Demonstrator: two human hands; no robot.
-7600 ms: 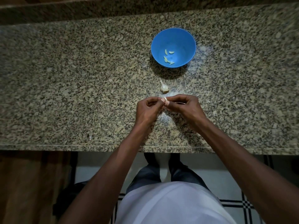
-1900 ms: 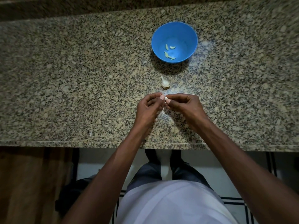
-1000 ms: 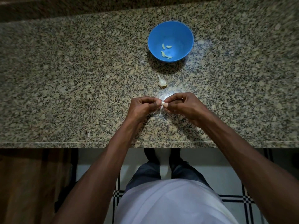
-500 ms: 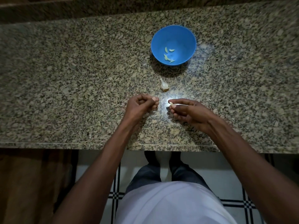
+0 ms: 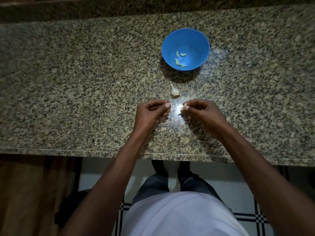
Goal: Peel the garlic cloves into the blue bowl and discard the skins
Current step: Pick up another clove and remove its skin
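A blue bowl (image 5: 197, 40) stands on the granite counter (image 5: 68, 82) with several peeled cloves (image 5: 177, 54) inside. In front of it lies a piece of unpeeled garlic (image 5: 174, 91). My right hand (image 5: 201, 114) pinches a pale garlic clove (image 5: 182, 107) between thumb and forefinger, just above the counter. My left hand (image 5: 151, 113) hovers a short gap to the left, fingers curled, with a tiny scrap of skin (image 5: 166, 102) at its thumb tip.
The counter's front edge (image 5: 153, 153) runs below my wrists. A raised granite ledge (image 5: 153, 7) borders the back. Under the edge are a tiled floor (image 5: 247, 218) and my legs.
My hands were joined on the clove one second ago; they have since pulled apart, the right hand keeping the clove and the left drawing away with a scrap of skin.
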